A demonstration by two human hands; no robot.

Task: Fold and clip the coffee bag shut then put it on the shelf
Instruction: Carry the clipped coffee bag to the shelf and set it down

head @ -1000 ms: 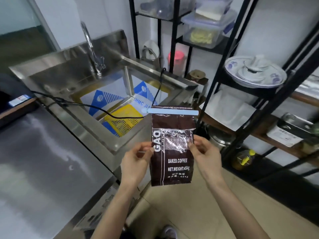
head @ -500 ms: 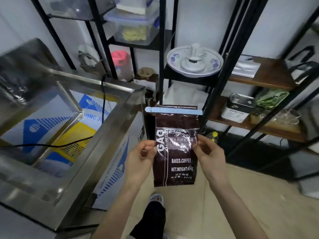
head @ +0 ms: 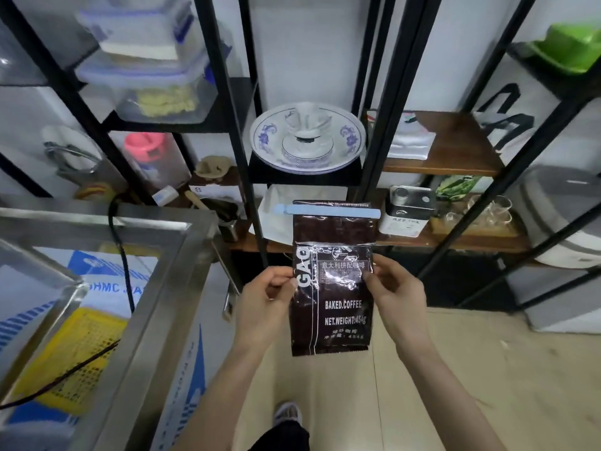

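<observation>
A dark brown coffee bag [head: 331,307] hangs upright in the air in front of me. A long pale blue clip [head: 328,211] runs across its folded top. My left hand [head: 265,294] pinches the bag's left edge at mid height. My right hand [head: 395,288] pinches its right edge at the same height. Behind the bag stands a black-framed shelf unit with wooden boards [head: 455,242].
A steel sink unit [head: 169,281] fills the left. The shelves hold a blue-patterned plate stack [head: 307,138], plastic food boxes [head: 153,89], a metal tin [head: 408,211], glass cups [head: 484,211], a white folded cloth [head: 276,213] and a pink-lidded jar [head: 146,151]. Beige floor lies below.
The view has swung right, away from the sink and onto the shelves. The clipped bag stays held between both hands in the same grip.
</observation>
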